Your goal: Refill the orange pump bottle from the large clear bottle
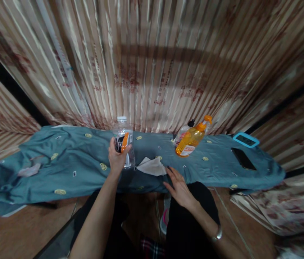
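Note:
My left hand [117, 157] is wrapped round a clear plastic bottle [130, 154] with a white cap and a black and orange label. The bottle stands upright on the teal cloth [84, 151] of a long narrow table. A crumpled whitish cloth [152, 167] lies just right of the bottle. Beside that cloth's right end is my right hand [177, 183], palm down with its fingers apart and holding nothing; its fingertips are at or very near the cloth's edge.
An orange pump bottle [191, 141] and a clear bottle with a black top [181, 133] stand right of centre. Farther right lie a blue-framed device [245, 140] and a black phone [243, 159]. A pale scrap [29, 170] is at left. Striped curtains [157, 72] hang behind.

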A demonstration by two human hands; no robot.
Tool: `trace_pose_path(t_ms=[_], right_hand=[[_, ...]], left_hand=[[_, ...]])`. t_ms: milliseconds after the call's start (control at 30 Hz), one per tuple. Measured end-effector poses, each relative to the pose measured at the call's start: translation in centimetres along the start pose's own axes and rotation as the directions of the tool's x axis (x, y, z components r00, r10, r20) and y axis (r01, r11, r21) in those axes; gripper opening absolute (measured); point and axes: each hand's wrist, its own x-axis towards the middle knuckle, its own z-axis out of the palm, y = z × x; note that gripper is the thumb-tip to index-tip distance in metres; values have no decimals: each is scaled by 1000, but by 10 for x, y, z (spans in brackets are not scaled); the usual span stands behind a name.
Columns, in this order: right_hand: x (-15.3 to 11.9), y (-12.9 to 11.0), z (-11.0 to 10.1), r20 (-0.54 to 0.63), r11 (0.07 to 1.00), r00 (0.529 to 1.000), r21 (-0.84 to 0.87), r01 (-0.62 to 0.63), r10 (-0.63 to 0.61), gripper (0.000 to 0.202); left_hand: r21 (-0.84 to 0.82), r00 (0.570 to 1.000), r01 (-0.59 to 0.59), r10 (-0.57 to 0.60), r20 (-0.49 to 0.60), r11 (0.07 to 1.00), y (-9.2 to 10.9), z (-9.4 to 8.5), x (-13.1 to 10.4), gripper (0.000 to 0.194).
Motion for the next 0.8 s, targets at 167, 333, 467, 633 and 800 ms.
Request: trace_pose_path(t_ms=[167, 333, 467, 633, 800], right_hand=[[-18, 3, -6, -36, 995, 997, 76, -60, 63, 56], [-21, 3, -10, -83, 981, 991, 172, -92, 108, 54], [-26, 19, -27, -142, 962, 973, 231, -146, 182, 53], [-35, 37, -45, -180, 933, 946, 290, -211, 270, 53], [-38, 40, -47, -168, 912, 933, 320, -255, 319, 53]], left_hand=[[-3, 1000, 0, 1, 19, 1000, 3, 5, -2, 96], [81, 998, 8, -13, 62, 997, 6, -4, -4, 95], [36, 995, 50, -53, 79, 998, 4, -11, -3, 96], [-152, 995, 47, -33, 92, 987, 1, -14, 0, 95], [-228, 991, -5, 37, 133, 974, 3, -12, 0, 98]])
